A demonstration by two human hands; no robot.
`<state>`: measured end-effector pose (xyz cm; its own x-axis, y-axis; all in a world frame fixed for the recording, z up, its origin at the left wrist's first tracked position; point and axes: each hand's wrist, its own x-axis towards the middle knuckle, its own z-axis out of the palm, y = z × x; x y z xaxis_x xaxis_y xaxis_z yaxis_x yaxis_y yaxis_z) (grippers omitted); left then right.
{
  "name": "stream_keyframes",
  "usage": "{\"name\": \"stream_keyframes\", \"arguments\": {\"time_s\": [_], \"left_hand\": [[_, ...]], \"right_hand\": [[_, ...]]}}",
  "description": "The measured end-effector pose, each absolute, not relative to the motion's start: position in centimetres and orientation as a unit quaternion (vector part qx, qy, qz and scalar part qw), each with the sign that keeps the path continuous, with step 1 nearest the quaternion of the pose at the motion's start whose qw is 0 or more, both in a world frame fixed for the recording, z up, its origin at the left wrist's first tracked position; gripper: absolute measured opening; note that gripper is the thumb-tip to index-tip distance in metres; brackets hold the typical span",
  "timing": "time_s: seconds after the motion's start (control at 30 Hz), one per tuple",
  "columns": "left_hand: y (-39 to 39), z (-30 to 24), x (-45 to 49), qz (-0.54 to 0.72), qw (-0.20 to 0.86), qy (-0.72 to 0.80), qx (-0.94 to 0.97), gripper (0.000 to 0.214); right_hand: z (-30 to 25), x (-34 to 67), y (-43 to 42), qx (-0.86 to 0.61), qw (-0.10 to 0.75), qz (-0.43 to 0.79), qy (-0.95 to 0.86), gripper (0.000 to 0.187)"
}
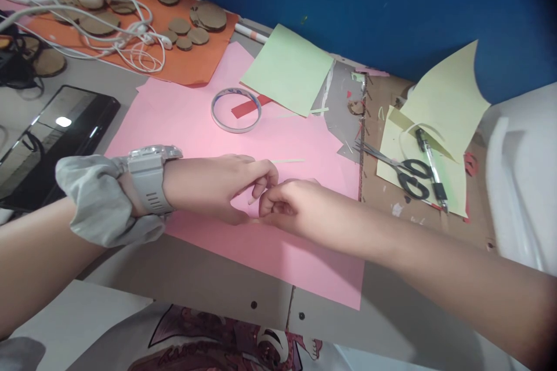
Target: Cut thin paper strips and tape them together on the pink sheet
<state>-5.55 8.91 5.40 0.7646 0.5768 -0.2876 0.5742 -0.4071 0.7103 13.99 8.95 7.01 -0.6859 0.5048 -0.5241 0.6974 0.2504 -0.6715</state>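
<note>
Over the pink paper sheet [322,278], my two hands meet at the fingertips. My left hand [239,188], with a watch [150,179] and a grey scrunchie [102,200] at its wrist, has curled fingers and its thumb stretched toward the right hand. My right hand [289,206] is closed in a pinch. A thin pale paper strip [255,221] shows between the two thumb tips; its ends are hidden by the fingers. Just beyond the hands, another thin pale strip [289,160] lies flat on the pink paper.
A tape roll [213,113] rests near a red strip [244,108] and green paper [287,69]. Scissors [411,177], a pen [433,168] and yellow paper [452,98] lie right. At left are a phone [56,145], white cables [143,52] and cardboard discs [209,15]. A blue wall [348,6] stands behind.
</note>
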Motion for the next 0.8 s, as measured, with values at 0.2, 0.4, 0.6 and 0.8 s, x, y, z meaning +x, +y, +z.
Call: {"name": "stream_keyframes", "arguments": {"time_s": [0.2, 0.4, 0.6, 0.8], "left_hand": [[8.86, 5.59, -5.33, -0.002, 0.421, 0.350, 0.837, 0.039], [8.80, 5.48, -5.28, -0.002, 0.417, 0.354, 0.837, 0.038], [8.78, 5.26, -5.24, 0.005, 0.409, 0.354, 0.841, 0.039], [8.78, 5.86, -5.14, -0.015, 0.414, 0.360, 0.836, 0.037]], "right_hand": [[6.90, 14.13, 8.82, 0.385, 0.097, -0.478, 0.784, 0.016], [6.82, 14.14, 8.87, 0.383, 0.096, -0.480, 0.783, 0.015], [6.86, 14.07, 8.82, 0.384, 0.091, -0.470, 0.790, 0.014], [6.96, 14.01, 8.78, 0.387, 0.092, -0.467, 0.789, 0.014]]}}
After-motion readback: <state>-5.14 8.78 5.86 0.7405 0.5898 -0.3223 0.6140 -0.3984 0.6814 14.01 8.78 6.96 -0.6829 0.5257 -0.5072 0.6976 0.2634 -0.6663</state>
